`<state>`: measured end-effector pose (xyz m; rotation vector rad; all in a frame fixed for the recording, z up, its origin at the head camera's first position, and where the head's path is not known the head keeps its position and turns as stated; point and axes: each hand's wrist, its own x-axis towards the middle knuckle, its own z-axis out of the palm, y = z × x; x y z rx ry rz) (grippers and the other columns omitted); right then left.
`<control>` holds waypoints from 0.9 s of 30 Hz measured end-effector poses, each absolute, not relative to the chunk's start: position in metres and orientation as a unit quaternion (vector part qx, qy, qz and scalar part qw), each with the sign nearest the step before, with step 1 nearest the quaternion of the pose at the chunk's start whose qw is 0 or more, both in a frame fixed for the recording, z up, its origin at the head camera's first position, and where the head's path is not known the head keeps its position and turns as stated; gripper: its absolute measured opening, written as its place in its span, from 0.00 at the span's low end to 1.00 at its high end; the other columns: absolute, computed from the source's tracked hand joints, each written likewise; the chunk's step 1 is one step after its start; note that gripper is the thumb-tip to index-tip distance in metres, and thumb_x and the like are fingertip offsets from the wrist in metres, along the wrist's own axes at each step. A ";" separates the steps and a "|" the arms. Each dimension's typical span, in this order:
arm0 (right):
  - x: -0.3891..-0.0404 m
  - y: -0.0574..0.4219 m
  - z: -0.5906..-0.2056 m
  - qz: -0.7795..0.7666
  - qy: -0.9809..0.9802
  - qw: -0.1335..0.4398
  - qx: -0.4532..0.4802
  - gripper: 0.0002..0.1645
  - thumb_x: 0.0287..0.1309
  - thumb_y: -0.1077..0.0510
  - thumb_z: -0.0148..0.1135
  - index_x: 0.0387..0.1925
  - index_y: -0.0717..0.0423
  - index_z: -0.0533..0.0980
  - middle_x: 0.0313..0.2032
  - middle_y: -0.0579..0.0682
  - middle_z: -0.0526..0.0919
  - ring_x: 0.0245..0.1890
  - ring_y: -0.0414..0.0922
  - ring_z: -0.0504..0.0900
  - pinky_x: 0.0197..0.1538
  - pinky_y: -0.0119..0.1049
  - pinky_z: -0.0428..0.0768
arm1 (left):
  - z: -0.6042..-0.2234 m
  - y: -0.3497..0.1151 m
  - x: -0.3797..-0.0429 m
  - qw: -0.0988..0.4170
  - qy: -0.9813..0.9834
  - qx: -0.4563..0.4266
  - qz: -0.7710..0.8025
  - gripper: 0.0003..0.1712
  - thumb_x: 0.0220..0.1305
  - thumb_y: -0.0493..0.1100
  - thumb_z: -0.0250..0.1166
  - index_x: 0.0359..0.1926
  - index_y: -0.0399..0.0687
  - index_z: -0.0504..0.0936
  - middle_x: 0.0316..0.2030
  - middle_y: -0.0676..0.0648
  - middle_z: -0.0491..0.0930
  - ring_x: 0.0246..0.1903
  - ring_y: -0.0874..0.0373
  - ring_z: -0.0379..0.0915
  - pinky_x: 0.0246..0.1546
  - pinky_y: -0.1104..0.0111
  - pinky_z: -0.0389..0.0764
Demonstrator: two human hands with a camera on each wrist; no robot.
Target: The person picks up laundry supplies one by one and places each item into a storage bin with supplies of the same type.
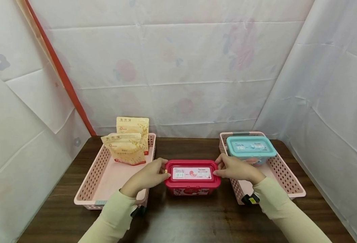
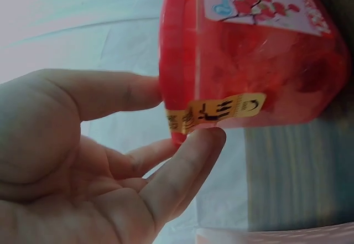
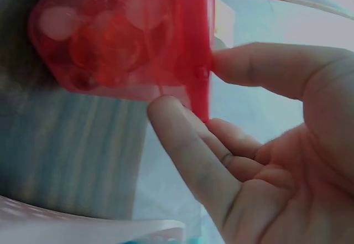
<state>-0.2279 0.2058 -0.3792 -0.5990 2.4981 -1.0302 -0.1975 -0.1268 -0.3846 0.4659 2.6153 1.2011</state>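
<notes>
A red lidded plastic box (image 1: 192,179) with a white label stands between two pink baskets. At its left end my left hand (image 1: 149,177) pinches the lid rim, thumb on top and fingers below. My right hand (image 1: 234,167) grips the opposite end in the same way. Through the see-through red wall (image 3: 105,39) in the right wrist view, round pieces show inside, too blurred to name. A yellow sticker (image 2: 221,109) runs from the lid down the box's left end in the left wrist view.
The left pink basket (image 1: 93,182) holds two yellow pouches, a front pouch (image 1: 125,148) and a rear pouch (image 1: 133,125). A light-blue lidded box (image 1: 251,147) sits at the back of the right pink basket (image 1: 287,177). Behind the dark wooden table (image 1: 193,219) hangs a white curtain (image 1: 178,67).
</notes>
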 end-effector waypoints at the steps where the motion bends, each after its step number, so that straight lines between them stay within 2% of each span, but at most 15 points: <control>1: -0.227 0.206 -0.381 -0.378 0.883 0.187 -0.205 0.22 0.65 0.56 0.67 0.51 0.65 0.69 0.36 0.52 0.78 0.31 0.45 0.79 0.33 0.39 0.81 | -0.386 -0.127 -0.196 0.110 0.893 0.154 0.409 0.28 0.66 0.36 0.67 0.62 0.27 0.70 0.41 0.44 0.79 0.43 0.53 0.76 0.44 0.59 0.82; 7: -0.224 0.208 -0.390 -0.462 0.841 0.229 -0.162 0.29 0.70 0.56 0.61 0.62 0.71 0.64 0.41 0.57 0.77 0.37 0.49 0.84 0.41 0.44 0.85 | -0.390 -0.128 -0.191 0.107 0.889 0.127 0.426 0.30 0.68 0.41 0.66 0.65 0.31 0.70 0.46 0.43 0.81 0.48 0.50 0.77 0.50 0.54 0.80; 13: -0.220 0.208 -0.397 -0.497 0.812 0.266 -0.151 0.33 0.74 0.55 0.55 0.67 0.73 0.58 0.48 0.60 0.77 0.44 0.50 0.85 0.51 0.52 0.82 | -0.396 -0.130 -0.188 0.129 0.875 0.092 0.458 0.32 0.69 0.46 0.64 0.68 0.34 0.69 0.51 0.43 0.80 0.53 0.49 0.75 0.55 0.50 0.77; 17: -0.218 0.208 -0.399 -0.515 0.801 0.275 -0.135 0.35 0.74 0.53 0.55 0.69 0.73 0.57 0.51 0.61 0.77 0.45 0.51 0.85 0.51 0.51 0.82 | -0.398 -0.129 -0.186 0.131 0.863 0.081 0.482 0.33 0.69 0.46 0.64 0.68 0.32 0.69 0.52 0.41 0.79 0.52 0.48 0.75 0.54 0.51 0.78; 20: -0.216 0.208 -0.402 -0.526 0.793 0.279 -0.132 0.36 0.74 0.52 0.55 0.69 0.74 0.57 0.51 0.61 0.77 0.46 0.51 0.84 0.52 0.50 0.82 | -0.401 -0.128 -0.184 0.149 0.839 0.074 0.518 0.33 0.71 0.44 0.62 0.68 0.27 0.66 0.54 0.37 0.78 0.48 0.49 0.79 0.51 0.53 0.81; 24: -0.214 0.209 -0.405 -0.545 0.780 0.277 -0.136 0.35 0.76 0.52 0.51 0.68 0.76 0.57 0.50 0.62 0.77 0.45 0.51 0.82 0.53 0.49 0.82 | -0.404 -0.128 -0.183 0.173 0.808 0.084 0.556 0.33 0.75 0.42 0.57 0.69 0.23 0.60 0.56 0.31 0.75 0.42 0.48 0.84 0.47 0.53 0.83; 27: -0.214 0.210 -0.408 -0.558 0.771 0.274 -0.139 0.33 0.77 0.54 0.48 0.68 0.77 0.56 0.50 0.62 0.77 0.45 0.50 0.81 0.53 0.47 0.82 | -0.404 -0.128 -0.182 0.177 0.802 0.096 0.563 0.32 0.76 0.42 0.55 0.69 0.21 0.59 0.55 0.30 0.76 0.42 0.48 0.84 0.47 0.52 0.83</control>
